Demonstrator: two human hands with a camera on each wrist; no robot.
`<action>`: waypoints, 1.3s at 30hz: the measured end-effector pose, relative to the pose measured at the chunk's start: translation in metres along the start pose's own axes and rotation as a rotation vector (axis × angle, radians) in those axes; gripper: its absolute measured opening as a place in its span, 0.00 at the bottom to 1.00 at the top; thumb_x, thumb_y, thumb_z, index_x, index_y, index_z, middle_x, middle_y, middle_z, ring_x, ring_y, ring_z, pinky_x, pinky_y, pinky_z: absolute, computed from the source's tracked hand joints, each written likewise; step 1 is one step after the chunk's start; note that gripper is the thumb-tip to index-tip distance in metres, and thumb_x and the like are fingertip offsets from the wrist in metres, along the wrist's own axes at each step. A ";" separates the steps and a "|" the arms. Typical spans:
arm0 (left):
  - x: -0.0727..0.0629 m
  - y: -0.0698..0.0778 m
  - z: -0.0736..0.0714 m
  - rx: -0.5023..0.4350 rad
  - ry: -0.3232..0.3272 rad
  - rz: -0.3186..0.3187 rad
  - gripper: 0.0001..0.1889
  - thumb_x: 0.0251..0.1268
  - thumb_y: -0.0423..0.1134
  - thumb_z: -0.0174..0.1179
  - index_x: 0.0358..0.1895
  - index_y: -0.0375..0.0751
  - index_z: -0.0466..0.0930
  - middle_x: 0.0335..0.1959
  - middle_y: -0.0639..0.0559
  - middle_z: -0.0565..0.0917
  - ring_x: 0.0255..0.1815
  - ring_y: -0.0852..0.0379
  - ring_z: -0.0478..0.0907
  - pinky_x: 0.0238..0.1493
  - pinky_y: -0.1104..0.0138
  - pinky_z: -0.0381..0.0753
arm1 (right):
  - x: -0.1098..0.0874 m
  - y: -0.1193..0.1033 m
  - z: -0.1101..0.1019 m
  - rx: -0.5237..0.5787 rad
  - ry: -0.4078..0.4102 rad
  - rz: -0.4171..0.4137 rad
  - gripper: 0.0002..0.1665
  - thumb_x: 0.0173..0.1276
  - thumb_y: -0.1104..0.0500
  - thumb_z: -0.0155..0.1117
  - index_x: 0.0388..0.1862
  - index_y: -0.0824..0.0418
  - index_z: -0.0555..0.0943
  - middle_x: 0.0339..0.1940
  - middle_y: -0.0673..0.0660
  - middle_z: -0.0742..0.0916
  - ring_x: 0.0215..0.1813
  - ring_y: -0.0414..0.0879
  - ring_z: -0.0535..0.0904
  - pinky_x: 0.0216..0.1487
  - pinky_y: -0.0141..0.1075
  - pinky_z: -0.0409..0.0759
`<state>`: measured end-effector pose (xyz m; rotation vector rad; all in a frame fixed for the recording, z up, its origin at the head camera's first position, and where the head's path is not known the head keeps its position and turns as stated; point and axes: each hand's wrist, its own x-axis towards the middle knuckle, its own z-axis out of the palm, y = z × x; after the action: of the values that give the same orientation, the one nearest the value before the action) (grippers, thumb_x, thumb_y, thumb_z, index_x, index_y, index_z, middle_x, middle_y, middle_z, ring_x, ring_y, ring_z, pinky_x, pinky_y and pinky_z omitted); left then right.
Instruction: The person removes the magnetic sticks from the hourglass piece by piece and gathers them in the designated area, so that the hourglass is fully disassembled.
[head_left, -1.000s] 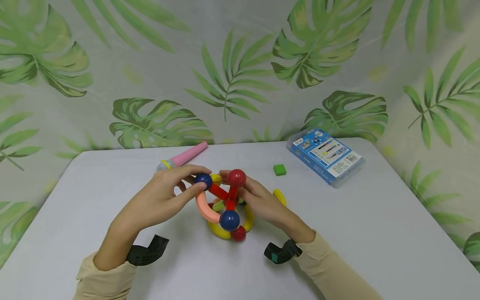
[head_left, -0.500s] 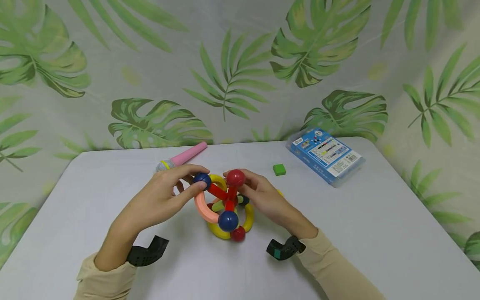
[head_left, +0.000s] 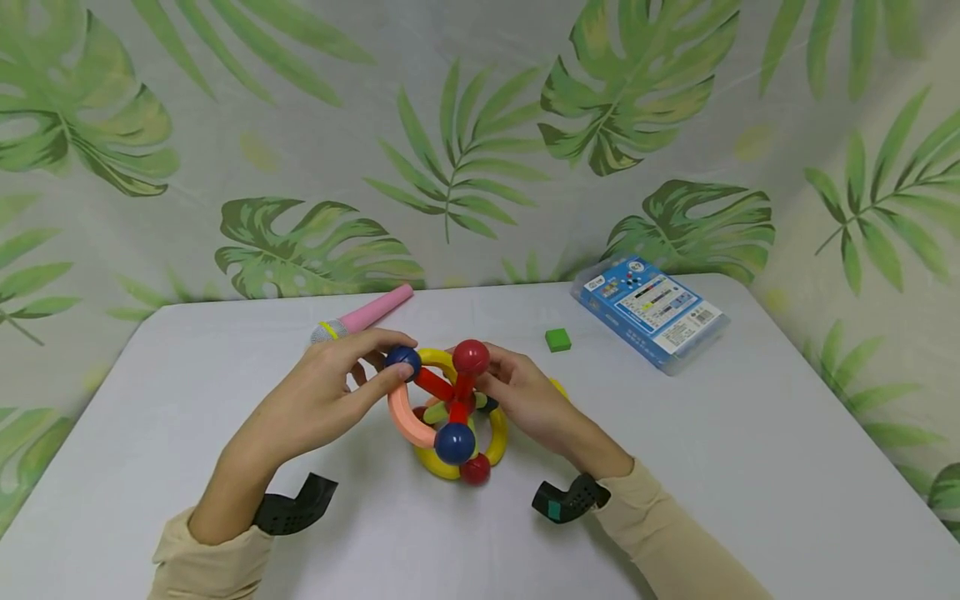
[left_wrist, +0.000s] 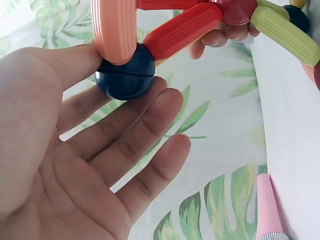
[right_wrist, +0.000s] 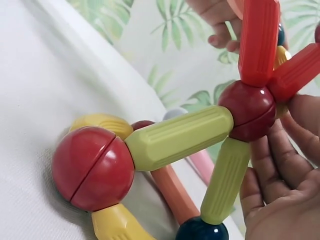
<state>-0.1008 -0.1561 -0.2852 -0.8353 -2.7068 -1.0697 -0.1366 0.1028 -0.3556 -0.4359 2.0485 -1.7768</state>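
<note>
A toy of magnetic balls and sticks [head_left: 459,408] stands on the white table, its lower ring of yellow curved sticks [head_left: 438,465] at the bottom. My left hand [head_left: 333,392] pinches a dark blue ball [left_wrist: 125,75] at the upper left between thumb and fingers. From that ball run a peach curved stick [left_wrist: 114,30] and a red straight stick [left_wrist: 182,31]. Behind the upper red ball [head_left: 471,357], my right hand [head_left: 525,396] pinches the end of an upper yellow curved stick [head_left: 437,358]; its fingertips are partly hidden. Light green sticks [right_wrist: 180,137] meet at the central red ball [right_wrist: 248,111].
On the table behind lies a pink toy microphone [head_left: 375,308]. A small green block [head_left: 558,339] and a blue-labelled plastic case [head_left: 652,312] are at the back right. Another yellow piece [head_left: 558,387] shows partly behind the right hand. A leaf-patterned cloth [head_left: 480,150] hangs behind.
My right hand has shifted slightly right, and its fingers have drawn back from across the upper yellow curved stick, so more of it shows. The left hand keeps its pinch on the blue ball.
</note>
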 end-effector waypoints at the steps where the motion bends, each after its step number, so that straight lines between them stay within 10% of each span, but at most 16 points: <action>1: 0.000 0.000 0.000 0.001 0.001 0.003 0.15 0.72 0.43 0.67 0.58 0.47 0.83 0.43 0.65 0.87 0.41 0.68 0.81 0.41 0.67 0.82 | 0.000 0.000 0.000 -0.006 0.007 -0.005 0.21 0.82 0.62 0.55 0.70 0.53 0.77 0.68 0.53 0.81 0.75 0.51 0.70 0.75 0.53 0.70; 13: -0.001 -0.002 0.000 -0.010 0.012 0.019 0.14 0.74 0.44 0.65 0.57 0.46 0.84 0.43 0.62 0.87 0.42 0.66 0.80 0.42 0.66 0.82 | -0.002 0.002 0.001 -0.215 0.117 -0.153 0.20 0.79 0.65 0.57 0.68 0.58 0.78 0.62 0.57 0.85 0.65 0.52 0.80 0.66 0.47 0.80; 31: -0.002 -0.002 0.001 -0.028 -0.002 0.003 0.14 0.73 0.43 0.65 0.57 0.45 0.84 0.42 0.63 0.87 0.43 0.65 0.80 0.42 0.67 0.82 | -0.042 -0.006 -0.056 -0.281 0.293 -0.139 0.16 0.77 0.55 0.65 0.60 0.57 0.83 0.53 0.56 0.89 0.55 0.58 0.87 0.54 0.31 0.84; 39: -0.002 -0.002 0.000 -0.028 0.003 0.012 0.14 0.73 0.43 0.65 0.57 0.45 0.84 0.43 0.63 0.87 0.43 0.65 0.80 0.41 0.67 0.82 | -0.067 0.006 -0.081 -0.466 0.374 -0.085 0.17 0.75 0.48 0.66 0.58 0.52 0.86 0.56 0.51 0.88 0.55 0.45 0.86 0.52 0.26 0.83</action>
<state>-0.1001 -0.1585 -0.2869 -0.8530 -2.6869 -1.1074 -0.1174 0.2057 -0.3457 -0.3399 2.7607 -1.5004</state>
